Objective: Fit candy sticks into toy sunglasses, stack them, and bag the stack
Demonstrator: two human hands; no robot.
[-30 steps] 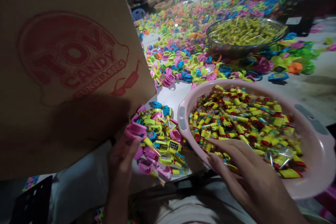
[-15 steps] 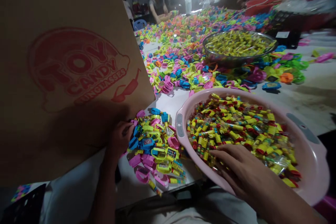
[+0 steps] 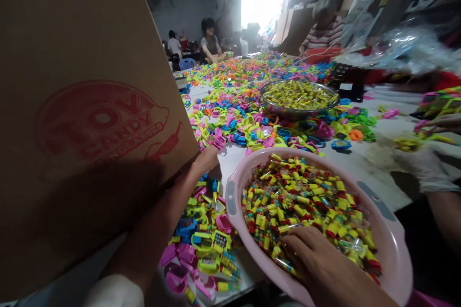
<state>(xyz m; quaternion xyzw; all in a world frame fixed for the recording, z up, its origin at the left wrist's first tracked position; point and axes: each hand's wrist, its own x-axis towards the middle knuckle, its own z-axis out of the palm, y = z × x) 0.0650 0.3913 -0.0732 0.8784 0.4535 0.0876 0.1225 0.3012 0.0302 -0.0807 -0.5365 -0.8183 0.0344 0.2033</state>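
Note:
My left hand [image 3: 207, 159] reaches past the lower corner of a printed cardboard box [image 3: 104, 120], close to pink toy watches [image 3: 217, 139] on the table. Its fingers are blurred and mostly hidden behind the back of the hand. Under my left forearm lies a smaller heap of pink, blue and yellow toy watches [image 3: 209, 242], with candy tubes among them. My right hand [image 3: 313, 256] is in the near side of a pink basin [image 3: 391, 249], fingers stretched over small yellow-wrapped candy tubes [image 3: 298, 196]. Its fingertips dip among the tubes and its thumb is hidden.
A steel bowl [image 3: 298, 112] of yellow candy pieces stands behind the basin, amid a wide spread of colourful toys [image 3: 237, 91]. At right, a co-worker's gloved hand [image 3: 428, 168] is near more toys. Other people are farther back. Clear plastic bags [image 3: 406, 53] lie at back right.
My left hand has moved forward and right, from the near heap to the box corner. My right hand stays in the basin. The view has tilted up and turned right, bringing a co-worker's hands into sight.

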